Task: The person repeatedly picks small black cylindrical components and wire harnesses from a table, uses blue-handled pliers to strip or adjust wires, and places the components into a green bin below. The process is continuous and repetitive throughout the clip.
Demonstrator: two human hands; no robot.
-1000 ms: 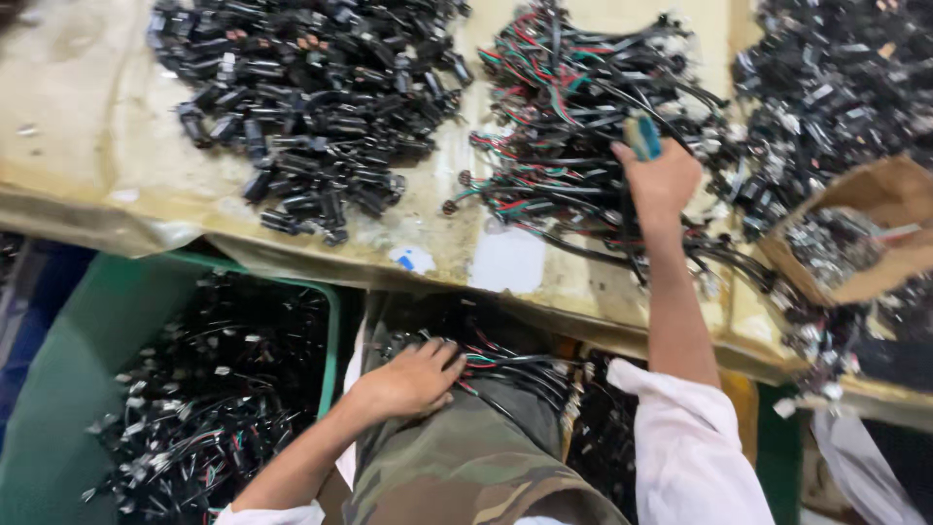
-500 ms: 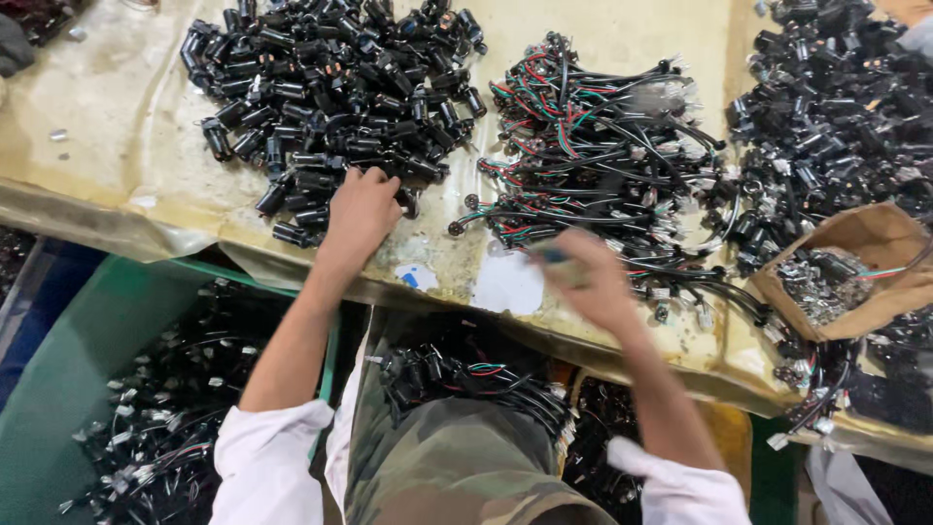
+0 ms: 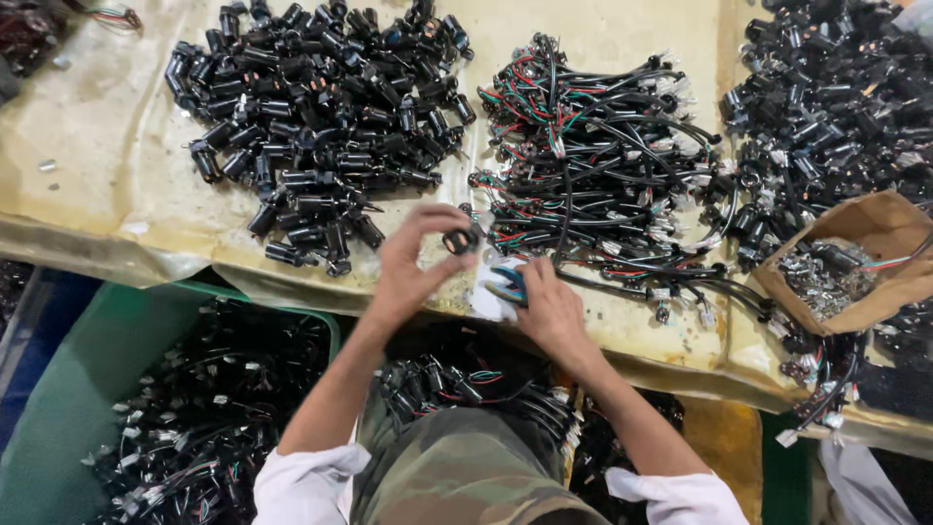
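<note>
The left hand (image 3: 413,267) pinches a small black plug (image 3: 459,239) between thumb and fingers above the desk (image 3: 87,185) edge. It looks light, rigid and smooth, best gripped around its barrel. The right hand (image 3: 549,309) closes on thin, floppy wires (image 3: 507,285).

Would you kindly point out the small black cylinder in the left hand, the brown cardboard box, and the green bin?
small black cylinder (image 3: 459,240), head view, on its round end between the fingertips.
brown cardboard box (image 3: 880,226), head view, on its upper flap.
green bin (image 3: 58,428), head view, on its bare left wall.
</note>
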